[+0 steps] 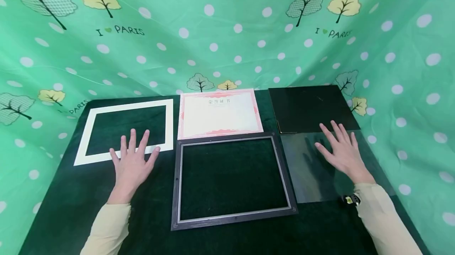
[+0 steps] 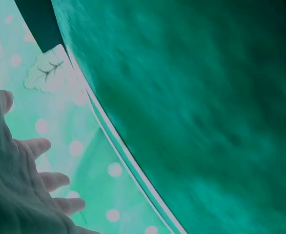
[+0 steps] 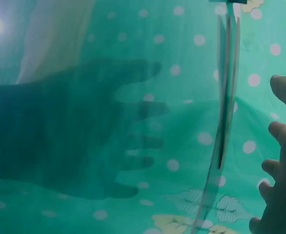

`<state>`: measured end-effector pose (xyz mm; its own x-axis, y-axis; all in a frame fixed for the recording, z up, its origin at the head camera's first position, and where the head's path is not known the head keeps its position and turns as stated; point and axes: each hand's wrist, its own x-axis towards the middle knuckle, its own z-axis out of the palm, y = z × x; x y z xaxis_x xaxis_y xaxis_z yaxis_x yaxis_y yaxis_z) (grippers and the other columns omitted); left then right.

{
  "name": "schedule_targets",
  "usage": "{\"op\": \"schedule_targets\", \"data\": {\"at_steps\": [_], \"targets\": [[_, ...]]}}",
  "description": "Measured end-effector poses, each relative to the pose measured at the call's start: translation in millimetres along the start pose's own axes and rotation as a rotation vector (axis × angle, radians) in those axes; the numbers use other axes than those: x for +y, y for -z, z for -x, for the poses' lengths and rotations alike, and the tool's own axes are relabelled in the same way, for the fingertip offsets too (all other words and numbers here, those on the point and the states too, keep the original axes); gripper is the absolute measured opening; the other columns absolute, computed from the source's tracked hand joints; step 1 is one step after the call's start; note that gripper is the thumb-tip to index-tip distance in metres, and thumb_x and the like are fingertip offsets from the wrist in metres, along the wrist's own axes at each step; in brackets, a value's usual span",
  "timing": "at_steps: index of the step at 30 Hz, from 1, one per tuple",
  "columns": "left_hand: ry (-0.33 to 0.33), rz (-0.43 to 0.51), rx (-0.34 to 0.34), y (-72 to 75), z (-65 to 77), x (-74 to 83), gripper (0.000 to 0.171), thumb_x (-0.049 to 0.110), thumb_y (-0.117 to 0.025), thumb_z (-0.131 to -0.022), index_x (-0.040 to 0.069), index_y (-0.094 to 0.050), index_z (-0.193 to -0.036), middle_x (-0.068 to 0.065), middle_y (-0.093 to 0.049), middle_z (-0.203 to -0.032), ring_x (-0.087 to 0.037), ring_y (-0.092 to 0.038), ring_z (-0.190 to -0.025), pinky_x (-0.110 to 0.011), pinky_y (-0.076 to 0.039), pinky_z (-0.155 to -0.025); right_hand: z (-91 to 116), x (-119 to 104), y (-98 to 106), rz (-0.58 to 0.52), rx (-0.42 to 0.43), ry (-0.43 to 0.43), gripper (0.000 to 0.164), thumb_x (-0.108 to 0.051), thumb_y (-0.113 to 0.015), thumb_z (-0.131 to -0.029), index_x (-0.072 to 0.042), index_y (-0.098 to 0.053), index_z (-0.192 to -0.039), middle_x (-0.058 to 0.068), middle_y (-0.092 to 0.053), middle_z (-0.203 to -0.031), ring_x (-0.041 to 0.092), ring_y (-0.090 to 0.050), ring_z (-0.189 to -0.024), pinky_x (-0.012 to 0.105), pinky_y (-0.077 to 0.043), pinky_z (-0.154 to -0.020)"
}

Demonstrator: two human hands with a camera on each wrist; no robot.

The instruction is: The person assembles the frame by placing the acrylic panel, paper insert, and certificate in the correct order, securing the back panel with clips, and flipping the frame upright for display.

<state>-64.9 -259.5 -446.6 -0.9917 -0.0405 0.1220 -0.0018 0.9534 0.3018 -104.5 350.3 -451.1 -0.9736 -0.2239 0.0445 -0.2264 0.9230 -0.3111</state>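
Note:
My left hand (image 1: pixel 131 170) has its fingers spread over the near edge of a white rectangular mat border (image 1: pixel 169 124). Seen from the left wrist, the fingers (image 2: pixel 57 180) appear held above the dark cloth, gripping nothing. On the other side, my right hand (image 1: pixel 345 156) hovers with spread fingers over a clear, glossy sheet (image 1: pixel 302 176). The right wrist view shows the hand's dark reflection in that sheet. Between the hands lies an empty dark grey picture frame (image 1: pixel 231 218). Behind it is a pink-bordered certificate (image 1: pixel 220 116).
At the back right a black board (image 1: pixel 313 108) lies flat beyond the clear sheet. Dark green cloth (image 1: pixel 153 223) covers the table. A green polka-dot curtain (image 1: pixel 227 49) hangs behind and along both sides.

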Motion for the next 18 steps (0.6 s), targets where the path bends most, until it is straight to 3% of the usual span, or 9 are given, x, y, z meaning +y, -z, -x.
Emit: {"op": "schedule_targets", "data": {"at_steps": [4,7,11,18], "targets": [[-0.071,0.021,-0.019,-0.9,-4.6,18.8,0.071,0.052,-0.046,-0.097,0.014,-0.025,-0.154,-0.022,-0.011,-0.157,-0.047,-0.001,-0.141,-0.071,0.004,-0.102,4.9,15.9,-0.1,-0.114,-0.02,-0.009,0.069,-0.038,-0.048,-0.101,-0.015,-0.014,-0.156,0.03,-0.01,-0.154,0.05,-0.004,-0.139,0.07,0.003,-0.103],[-0.137,0.027,-0.048,-3.1,-9.1,37.1,0.07,0.051,-0.048,-0.096,0.015,-0.027,-0.153,-0.022,-0.014,-0.157,-0.046,-0.006,-0.141,-0.071,0.0,-0.103,5.7,29.9,1.8,-0.187,-0.038,-0.015,0.073,-0.031,-0.055,-0.098,-0.01,-0.013,-0.155,0.038,-0.012,-0.148,0.059,-0.012,-0.132,0.075,-0.008,-0.098],[-0.223,0.022,-0.098,-8.4,-13.3,60.9,0.07,0.054,-0.048,-0.096,0.016,-0.029,-0.153,-0.021,-0.017,-0.157,-0.045,-0.01,-0.142,-0.068,-0.006,-0.106,8.6,46.8,6.0,-0.209,-0.044,-0.024,0.078,-0.023,-0.062,-0.094,-0.004,-0.015,-0.153,0.044,-0.017,-0.141,0.063,-0.021,-0.123,0.075,-0.021,-0.088],[-0.387,-0.005,-0.174,-25.1,-14.1,91.3,0.067,0.053,-0.048,-0.096,0.016,-0.036,-0.15,-0.019,-0.023,-0.155,-0.044,-0.02,-0.14,-0.064,-0.014,-0.107,19.9,74.5,6.6,-0.262,-0.049,-0.082,0.078,-0.019,-0.062,-0.093,0.005,-0.015,-0.15,0.047,-0.017,-0.138,0.065,-0.019,-0.121,0.075,-0.022,-0.086]]}}
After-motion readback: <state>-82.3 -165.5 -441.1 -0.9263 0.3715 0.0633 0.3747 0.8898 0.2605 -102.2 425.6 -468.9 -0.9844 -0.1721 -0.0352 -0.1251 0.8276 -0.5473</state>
